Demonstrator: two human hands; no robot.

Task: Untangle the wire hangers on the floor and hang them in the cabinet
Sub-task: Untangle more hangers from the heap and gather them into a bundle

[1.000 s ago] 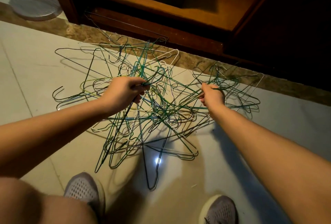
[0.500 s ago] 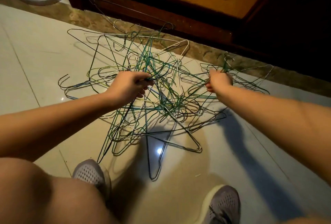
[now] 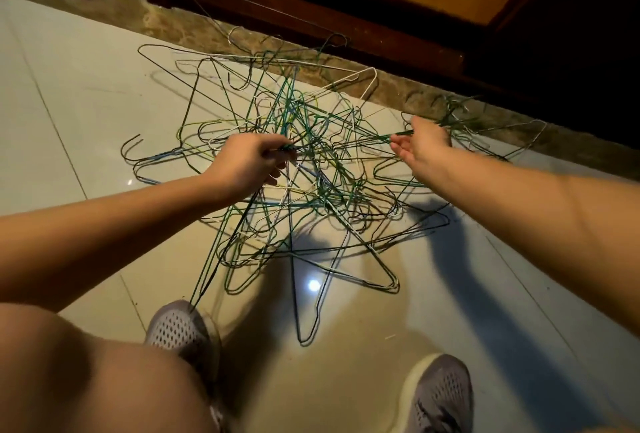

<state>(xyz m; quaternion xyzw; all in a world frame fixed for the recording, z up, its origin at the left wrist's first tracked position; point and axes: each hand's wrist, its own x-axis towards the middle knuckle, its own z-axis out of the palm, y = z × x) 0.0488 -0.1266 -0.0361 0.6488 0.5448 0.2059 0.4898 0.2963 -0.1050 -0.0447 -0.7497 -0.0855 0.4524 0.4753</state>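
Loosening off, that right hand (image 3: 420,145): half a second back it was a tight fist in the wires. Now its lower fingers hang relaxed, while thumb and forefinger appear to pinch a single green strand.

Nearest us, two grey mesh sneakers (image 3: 180,328) are planted on the glossy cream floor tiles (image 3: 69,114). One long dark-green wire runs down to the left toe. Up from there, the left hand (image 3: 249,162) is clenched round a twisted green neck in the middle of the tangle of thin green, white and dark wire hangers (image 3: 311,218). The heap sprawls on the floor between the shoes and the cabinet.

How to play it, by my reading: keep the left hand as the anchor and commit to one hanger only. Trace it to its hook and slide it out along its own plane. Hauling would likely cinch the hooks tighter. The white triangular hanger (image 3: 367,82) at the far edge looks the freest.

Beyond lies a brown speckled stone threshold (image 3: 207,30), with one dark wire propped against the plinth. Then comes the dark wooden cabinet (image 3: 311,17), standing open. No hanger hangs in the part showing, and its rail is out of view.
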